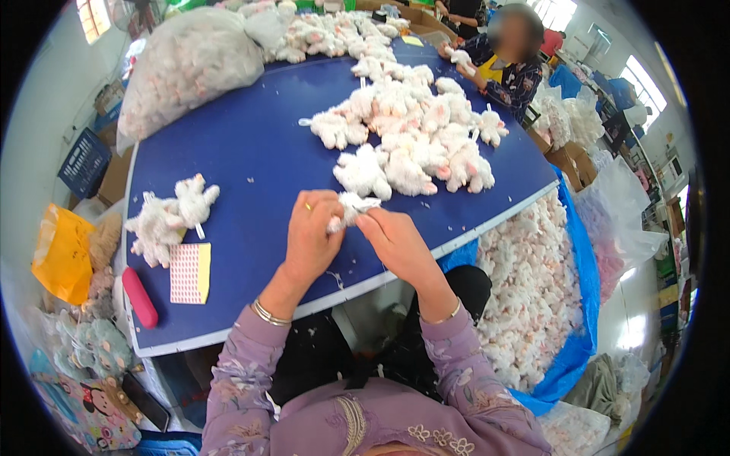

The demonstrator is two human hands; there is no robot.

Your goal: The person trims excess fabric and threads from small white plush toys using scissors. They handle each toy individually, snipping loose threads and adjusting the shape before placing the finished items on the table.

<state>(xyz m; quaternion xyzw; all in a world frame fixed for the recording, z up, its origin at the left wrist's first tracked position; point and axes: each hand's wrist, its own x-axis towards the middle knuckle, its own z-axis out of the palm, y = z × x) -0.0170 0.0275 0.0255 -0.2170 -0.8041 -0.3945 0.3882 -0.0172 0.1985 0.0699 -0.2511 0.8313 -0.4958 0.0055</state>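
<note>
purple top [395, 425] right under the cam | toy [350, 207] held up over the tabletop [251, 220], near its front edge | imo a hard tug could shed fluff, or a slack pinch drop it | left grip [313, 228] closed round the toy, right grip [397, 240] pinching its right end, fingertips nearly together

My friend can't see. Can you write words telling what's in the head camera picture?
A person's left hand and right hand hold a small fluffy white toy above a blue table. More white toys lie piled beyond it, and a full see-through bag sits at the table's far left.
</note>
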